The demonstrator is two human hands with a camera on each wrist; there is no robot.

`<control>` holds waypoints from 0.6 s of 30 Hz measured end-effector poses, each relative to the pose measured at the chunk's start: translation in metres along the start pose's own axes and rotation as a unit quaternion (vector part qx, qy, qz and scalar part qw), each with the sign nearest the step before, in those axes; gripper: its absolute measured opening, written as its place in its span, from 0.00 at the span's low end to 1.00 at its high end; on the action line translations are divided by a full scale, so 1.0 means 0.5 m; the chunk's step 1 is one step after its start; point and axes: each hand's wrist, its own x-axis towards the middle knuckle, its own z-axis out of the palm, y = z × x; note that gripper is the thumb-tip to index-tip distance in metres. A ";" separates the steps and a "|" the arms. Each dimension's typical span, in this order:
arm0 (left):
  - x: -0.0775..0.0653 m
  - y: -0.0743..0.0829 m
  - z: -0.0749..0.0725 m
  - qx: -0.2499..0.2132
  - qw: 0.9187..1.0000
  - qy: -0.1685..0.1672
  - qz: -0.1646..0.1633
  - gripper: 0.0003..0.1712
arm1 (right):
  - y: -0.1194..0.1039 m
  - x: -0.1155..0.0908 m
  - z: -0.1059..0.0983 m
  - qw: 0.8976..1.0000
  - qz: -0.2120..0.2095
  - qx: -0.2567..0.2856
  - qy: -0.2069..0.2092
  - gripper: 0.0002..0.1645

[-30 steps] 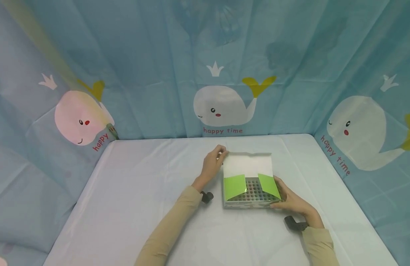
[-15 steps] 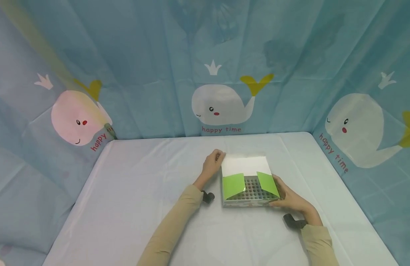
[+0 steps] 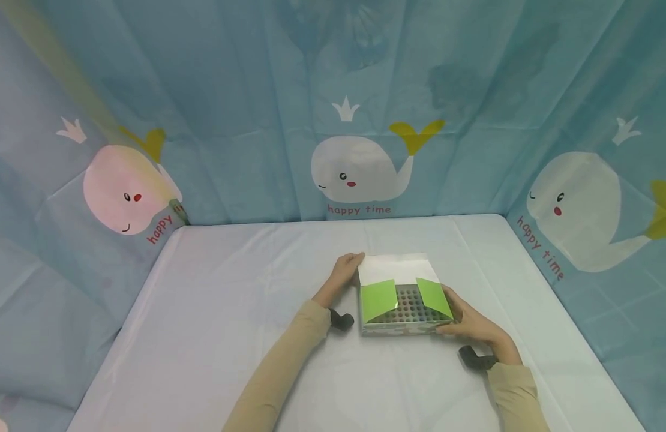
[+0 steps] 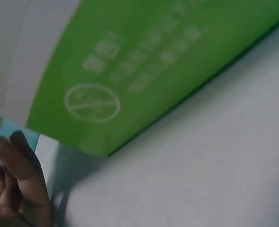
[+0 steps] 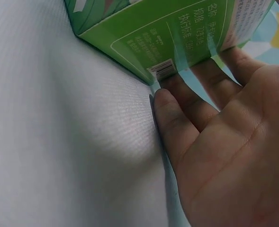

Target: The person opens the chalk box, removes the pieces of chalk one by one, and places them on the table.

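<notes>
A cardboard box (image 3: 405, 329) with a patterned front stands on the white-covered table, its top raised. Two green side flaps (image 3: 379, 300) lean in over rows of small round ends (image 3: 408, 303), dark and coloured, inside. Behind them the box's white-lined lid (image 3: 395, 269) tilts back. At the lid's far left corner, my left hand (image 3: 341, 273) pinches the edge; the left wrist view shows its bent fingers (image 4: 21, 165) beside the green printed side. My right hand (image 3: 476, 327) rests against the box's right side, thumb near the front corner, fingers (image 5: 177, 120) loosely extended along the printed green panel (image 5: 144, 38).
White cloth (image 3: 230, 288) covers the table. Blue curtains (image 3: 236, 120) printed with whales enclose the back and both sides. A dark camera mount (image 3: 341, 321) sits on the left wrist, another mount (image 3: 476, 359) on the right.
The lid has tipped further back, its top edge lower and drawn slightly left. My left hand has gone down with it. The right hand stays by the box's right side.
</notes>
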 end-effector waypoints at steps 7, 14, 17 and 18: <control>-0.006 0.015 0.013 0.025 0.996 0.049 0.066 0.19 | -0.008 -0.002 -0.005 1.000 0.008 -0.004 -0.002 0.59; -0.034 0.031 -0.012 0.084 0.980 0.044 0.178 0.15 | -0.041 -0.011 -0.009 1.000 0.001 -0.029 0.012 0.64; -0.048 0.039 -0.024 0.136 0.960 0.047 0.242 0.13 | -0.087 -0.021 -0.011 0.998 -0.029 -0.050 0.038 0.65; -0.054 0.043 -0.027 0.161 0.947 0.058 0.271 0.14 | -0.106 -0.025 -0.011 0.996 -0.040 -0.060 0.050 0.64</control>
